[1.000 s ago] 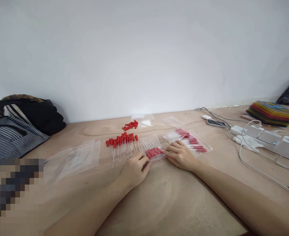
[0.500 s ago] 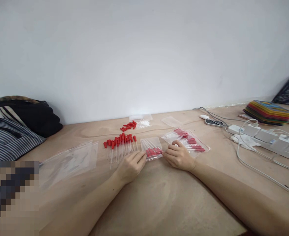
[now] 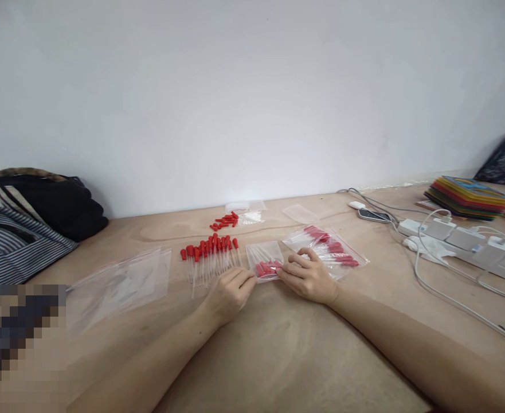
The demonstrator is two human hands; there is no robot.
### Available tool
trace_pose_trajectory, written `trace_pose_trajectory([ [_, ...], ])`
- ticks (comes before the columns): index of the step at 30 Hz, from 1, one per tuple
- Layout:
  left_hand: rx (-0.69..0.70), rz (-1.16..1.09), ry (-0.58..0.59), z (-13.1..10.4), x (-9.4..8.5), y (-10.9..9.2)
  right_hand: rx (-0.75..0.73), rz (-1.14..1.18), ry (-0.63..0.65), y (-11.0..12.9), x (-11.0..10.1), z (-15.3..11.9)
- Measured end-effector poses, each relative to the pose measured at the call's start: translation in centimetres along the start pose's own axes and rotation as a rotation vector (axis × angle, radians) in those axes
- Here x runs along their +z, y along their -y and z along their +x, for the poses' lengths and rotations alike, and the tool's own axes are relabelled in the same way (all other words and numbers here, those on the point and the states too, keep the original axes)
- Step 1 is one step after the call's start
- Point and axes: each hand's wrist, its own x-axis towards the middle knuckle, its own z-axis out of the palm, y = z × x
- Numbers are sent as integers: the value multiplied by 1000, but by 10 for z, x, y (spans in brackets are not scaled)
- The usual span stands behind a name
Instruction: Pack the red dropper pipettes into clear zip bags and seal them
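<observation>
A small clear bag (image 3: 269, 252) with several red-capped droppers lies flat between my hands. My left hand (image 3: 234, 288) pinches its near left corner with fingers together. My right hand (image 3: 306, 276) has its fingertips closed on the bag's near right edge. Left of the bag, several loose droppers with red bulbs (image 3: 211, 245) lie in a row, tips toward me. To the right, partly behind my right hand, lies a larger clear bag (image 3: 338, 252) holding more red-bulbed droppers.
Loose red bulbs (image 3: 224, 220) and thin clear tubes (image 3: 252, 217) lie further back, near a flat bag (image 3: 300, 214). Large clear bags (image 3: 127, 281) lie left. A phone (image 3: 373, 215), a power strip (image 3: 462, 238) with cables and stacked coloured sheets (image 3: 469, 197) are right; a dark bag (image 3: 58, 203) is far left.
My right hand has shifted slightly left and toward me along the small bag's near edge. My left hand has barely moved.
</observation>
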Motion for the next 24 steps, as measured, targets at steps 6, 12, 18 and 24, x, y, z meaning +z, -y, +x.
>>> trace_pose_trajectory([
  [6, 6, 4, -54, 2, 3, 0, 23, 11, 5, 2, 2, 2],
  [12, 35, 13, -59, 6, 3, -2, 26, 14, -22, 5, -2, 7],
  [18, 21, 1, -36, 7, 1, -4, 66, 4, -45, 12, 0, 12],
  [24, 24, -5, -64, 10, 1, -5, 28, 7, -42, 17, 6, 15],
])
